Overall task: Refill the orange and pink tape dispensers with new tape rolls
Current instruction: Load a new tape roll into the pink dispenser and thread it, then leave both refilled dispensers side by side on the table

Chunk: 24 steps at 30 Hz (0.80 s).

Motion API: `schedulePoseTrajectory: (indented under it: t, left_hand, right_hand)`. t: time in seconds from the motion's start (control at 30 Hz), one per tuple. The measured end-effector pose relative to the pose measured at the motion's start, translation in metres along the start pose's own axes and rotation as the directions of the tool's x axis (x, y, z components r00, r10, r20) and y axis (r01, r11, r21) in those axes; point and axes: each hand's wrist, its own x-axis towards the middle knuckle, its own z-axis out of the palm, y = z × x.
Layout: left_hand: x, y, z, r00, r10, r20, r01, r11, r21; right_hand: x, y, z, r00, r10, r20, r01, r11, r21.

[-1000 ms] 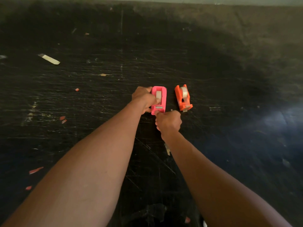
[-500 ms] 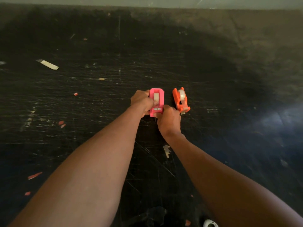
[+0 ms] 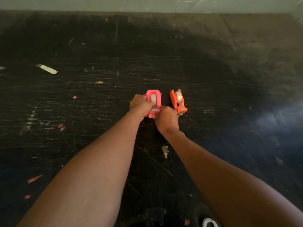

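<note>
As the head camera looked down, a pink tape dispenser [image 3: 158, 100] stood on a scratched black table [image 3: 213, 79], held from both sides. The left hand [image 3: 140, 104] wrapped its grip around the dispenser's left wall, beside the pale tape roll [image 3: 153, 99] seated inside. The right hand [image 3: 166, 119] curled its grip on the near, cutter end; whether it also pinched tape was hidden by the knuckles. An orange tape dispenser [image 3: 173, 99], loaded with its own roll, stood just right of the pink one, close to the right hand. A pale strip [image 3: 46, 69] lay far left; a torn scrap [image 3: 165, 151] lay between the forearms.
</note>
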Motion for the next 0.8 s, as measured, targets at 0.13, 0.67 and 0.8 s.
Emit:
schedulePoseTrajectory:
  t: [0.13, 0.67, 0.8]
  left_hand:
    - [-0.016, -0.004, -0.005, 0.997, 0.045, -0.068, -0.039, 0.995, 0.089]
    - [-0.216, -0.09, 0.018, 0.905, 0.421, -0.061, -0.274, 0.687, 0.672]
    - [-0.254, -0.112, 0.029, 0.911, 0.411, 0.034, -0.324, 0.662, 0.676]
  right_hand:
    - [-0.011, 0.002, -0.012, 0.999, 0.004, 0.041, -0.004, 1.0, -0.001]
    - [-0.175, 0.057, -0.086, 0.995, -0.104, -0.012, 0.096, 0.952, -0.29]
    - [-0.218, 0.08, -0.09, 0.997, -0.082, 0.014, 0.082, 0.948, -0.306]
